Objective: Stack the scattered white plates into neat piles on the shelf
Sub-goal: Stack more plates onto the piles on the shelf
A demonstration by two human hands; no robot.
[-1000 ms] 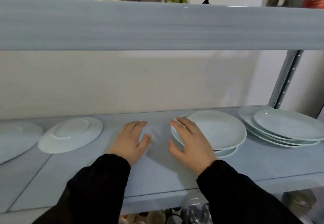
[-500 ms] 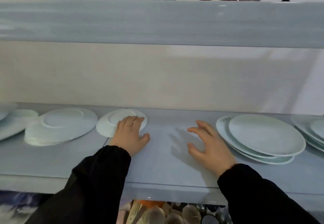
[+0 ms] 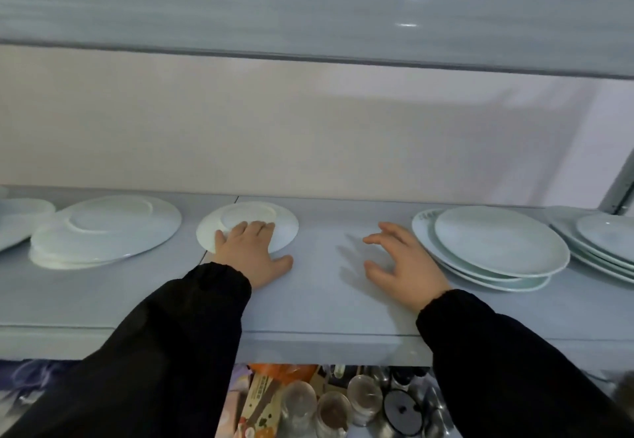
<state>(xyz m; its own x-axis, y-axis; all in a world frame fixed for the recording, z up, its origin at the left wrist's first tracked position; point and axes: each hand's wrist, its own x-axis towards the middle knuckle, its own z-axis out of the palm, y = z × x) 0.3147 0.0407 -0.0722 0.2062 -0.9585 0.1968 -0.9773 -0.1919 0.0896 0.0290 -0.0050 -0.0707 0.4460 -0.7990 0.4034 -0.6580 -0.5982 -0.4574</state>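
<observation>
On the pale blue shelf [image 3: 329,307], a small white plate [image 3: 252,218] lies upside down at centre left. My left hand [image 3: 252,254] rests flat on its near edge, fingers spread and not gripping. My right hand [image 3: 403,266] hovers open just above the shelf, a little left of a stack of upright plates [image 3: 494,249]. At the left sits an inverted pile of larger plates [image 3: 103,231]. Another stack of plates [image 3: 597,242] lies at the far right, partly cut off.
An upper shelf board [image 3: 308,15] hangs low over the work space. A metal upright [image 3: 617,190] stands at the back right. More plates [image 3: 17,218] show at the far left edge. Jars and packets [image 3: 329,403] crowd the level below.
My view swung left, bringing the inverted plates into sight. My left hand moved from the bare shelf onto the small upturned plate. My right hand left the right-hand stack and now hovers apart from it.
</observation>
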